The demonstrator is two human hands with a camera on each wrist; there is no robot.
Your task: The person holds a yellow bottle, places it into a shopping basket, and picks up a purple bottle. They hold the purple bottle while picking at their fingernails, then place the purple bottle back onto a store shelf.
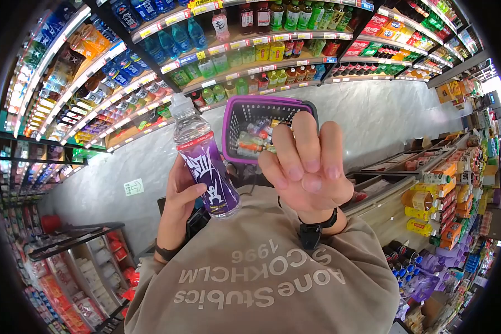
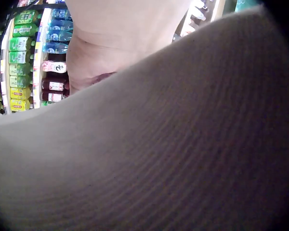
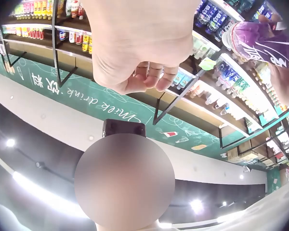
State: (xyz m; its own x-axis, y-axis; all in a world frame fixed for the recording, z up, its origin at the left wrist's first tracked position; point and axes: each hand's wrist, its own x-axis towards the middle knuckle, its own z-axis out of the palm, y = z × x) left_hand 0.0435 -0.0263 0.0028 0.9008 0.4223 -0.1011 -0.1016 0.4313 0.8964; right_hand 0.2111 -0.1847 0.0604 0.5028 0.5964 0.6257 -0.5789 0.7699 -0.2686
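Note:
My left hand [image 1: 179, 186] holds a clear bottle [image 1: 209, 173] with a purple label and a white cap, its thumb across the label. The bottle stands slightly tilted in front of my chest. Beside it, my right hand [image 1: 309, 164] is raised with loosely bent fingers and nothing in them. The right wrist view shows this hand [image 3: 142, 45] from the wrist side and the purple label of the bottle [image 3: 262, 43] at upper right. In the left wrist view a sleeve [image 2: 159, 144] covers most of the picture, hiding the bottle and fingers.
A shopping basket [image 1: 226, 131] with a purple rim, several packaged items inside, sits beyond my hands. Drink shelves [image 1: 250, 42] curve along the far side. Stacked bottles [image 1: 423, 211] are on the right, and a display rack [image 1: 75, 261] stands at lower left.

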